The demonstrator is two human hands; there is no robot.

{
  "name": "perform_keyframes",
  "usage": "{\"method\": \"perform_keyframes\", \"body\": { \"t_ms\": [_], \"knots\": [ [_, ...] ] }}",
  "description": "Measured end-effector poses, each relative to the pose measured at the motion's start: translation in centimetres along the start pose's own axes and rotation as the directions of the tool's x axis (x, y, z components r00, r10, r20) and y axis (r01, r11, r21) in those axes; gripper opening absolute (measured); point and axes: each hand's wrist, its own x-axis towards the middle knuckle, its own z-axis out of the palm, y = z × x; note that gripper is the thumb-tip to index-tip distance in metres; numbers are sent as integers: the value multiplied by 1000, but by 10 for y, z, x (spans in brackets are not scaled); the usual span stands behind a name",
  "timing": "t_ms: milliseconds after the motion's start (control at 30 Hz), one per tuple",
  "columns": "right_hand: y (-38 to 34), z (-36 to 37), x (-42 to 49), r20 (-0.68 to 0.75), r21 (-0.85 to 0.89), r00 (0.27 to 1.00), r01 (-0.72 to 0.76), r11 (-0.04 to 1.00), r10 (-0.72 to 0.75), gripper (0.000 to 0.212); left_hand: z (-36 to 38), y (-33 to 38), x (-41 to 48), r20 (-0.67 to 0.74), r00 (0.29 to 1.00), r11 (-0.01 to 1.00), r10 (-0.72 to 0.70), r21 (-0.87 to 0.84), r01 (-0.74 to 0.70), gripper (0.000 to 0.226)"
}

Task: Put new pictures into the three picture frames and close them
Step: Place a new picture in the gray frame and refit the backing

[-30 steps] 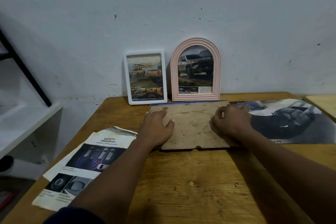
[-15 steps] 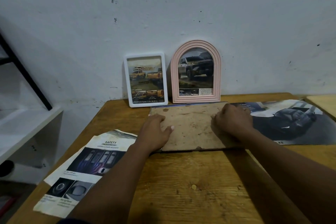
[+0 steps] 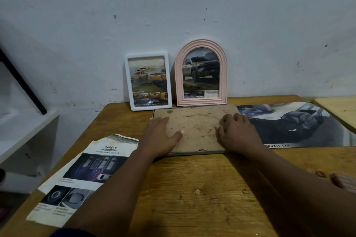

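Frame (image 3: 194, 129) face down, long axis left-right (both hands flat)

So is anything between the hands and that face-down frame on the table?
Nothing visible. The left hand and right hand both rest flat, directly on the backing board of the face-down frame. The paper sheets lie off to either side, not under the hands.

On the wooden surface (image 3: 192, 188), the left hand (image 3: 160, 136) and right hand (image 3: 238, 133) press flat on a face-down frame (image 3: 194, 127), with a white frame (image 3: 148, 82) and pink arched frame (image 3: 201, 73) upright at 12 o'clock.
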Motion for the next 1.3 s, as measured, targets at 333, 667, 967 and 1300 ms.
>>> {"method": "perform_keyframes", "body": {
  "t_ms": [333,667,967,1300],
  "knots": [
    [-5,1,2,-117,26,993,-9,1000,12,48,-9,2,-7,184,983,999,29,30,-35,127],
    [17,-6,-3,118,-63,981,160,985,-152,53,-8,1,-1,199,980,1000,-16,24,12,140],
    [16,1,7,131,-52,981,152,987,-144,50,-5,1,-1,169,986,997,11,77,-24,132],
    [11,5,13,224,-116,970,124,985,-95,59,-1,3,-1,75,997,1000,-14,11,13,111]
  ]
}}
